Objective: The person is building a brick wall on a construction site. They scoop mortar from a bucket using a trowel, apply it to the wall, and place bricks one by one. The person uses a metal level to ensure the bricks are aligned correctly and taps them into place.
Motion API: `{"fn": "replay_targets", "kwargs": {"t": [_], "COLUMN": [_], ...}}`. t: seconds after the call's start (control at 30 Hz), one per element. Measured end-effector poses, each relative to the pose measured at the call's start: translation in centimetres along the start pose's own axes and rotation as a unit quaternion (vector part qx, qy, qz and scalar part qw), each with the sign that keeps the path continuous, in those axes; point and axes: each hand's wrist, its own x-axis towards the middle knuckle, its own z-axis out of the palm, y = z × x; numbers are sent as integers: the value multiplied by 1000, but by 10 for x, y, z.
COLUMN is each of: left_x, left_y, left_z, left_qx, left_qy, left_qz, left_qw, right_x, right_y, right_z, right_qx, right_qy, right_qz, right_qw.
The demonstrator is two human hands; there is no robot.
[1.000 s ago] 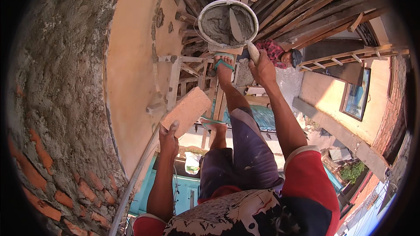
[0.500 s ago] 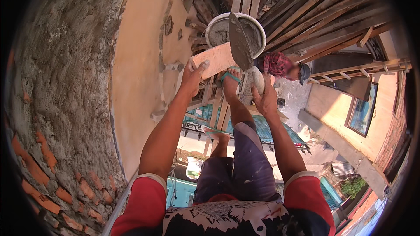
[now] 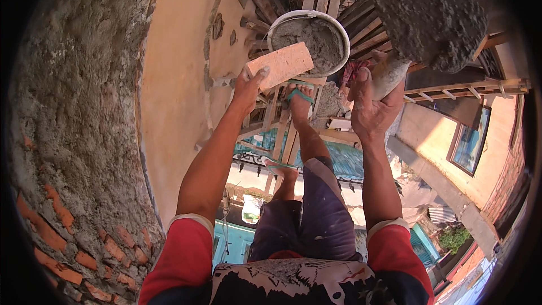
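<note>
My left hand (image 3: 247, 91) grips one end of an orange brick (image 3: 285, 65), thumb on top. The brick is tilted, its far end over the near rim of a white bucket (image 3: 273, 27). Wet grey mortar (image 3: 324, 39) lies inside the bucket. To the right, my right hand (image 3: 377, 107) is wrapped around the pale, mortar-smeared handle of a trowel (image 3: 389, 76). The trowel's blade is raised close to me at the upper right. Dark wet mortar (image 3: 432, 17) covers the blade and hides its outline.
A rough plastered wall (image 3: 84, 90) with exposed bricks rises at left. My sandalled feet (image 3: 300, 99) are on narrow wooden scaffolding, high above the ground. Timber planks and a wooden ladder (image 3: 468, 90) lie beyond. A co-worker's checked sleeve (image 3: 353, 70) shows partly behind my right hand.
My right hand has lifted the trowel from over the bucket up and to the right, its blade now laden with mortar. The brick has shifted slightly right in my left hand's grip.
</note>
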Motion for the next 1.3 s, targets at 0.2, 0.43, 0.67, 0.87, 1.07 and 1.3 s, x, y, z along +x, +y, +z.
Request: {"fn": "replay_targets", "kwargs": {"t": [0.2,0.43,0.67,0.87,1.07,1.3], "left_x": [15,15,14,43,21,-82], "left_y": [7,-6,4,-2,26,5], "left_z": [8,9,8,3,11,-38], "left_qx": [-22,-40,-40,-119,-154,-174], "left_qy": [5,26,7,-4,1,56], "left_qz": [-25,-23,-33,6,8,-13], "left_qw": [999,999,999,993,988,983], "right_x": [-40,30,-22,7,34,-65], "right_y": [144,68,114,113,99,170], "right_z": [15,9,20,30,-2,-68], "right_qx": [-340,-168,-153,-185,-255,-356], "right_qy": [-246,-101,-61,-152,-71,-101], "right_qz": [-61,-44,-67,34,-17,58], "right_qw": [906,980,984,970,964,927]}}
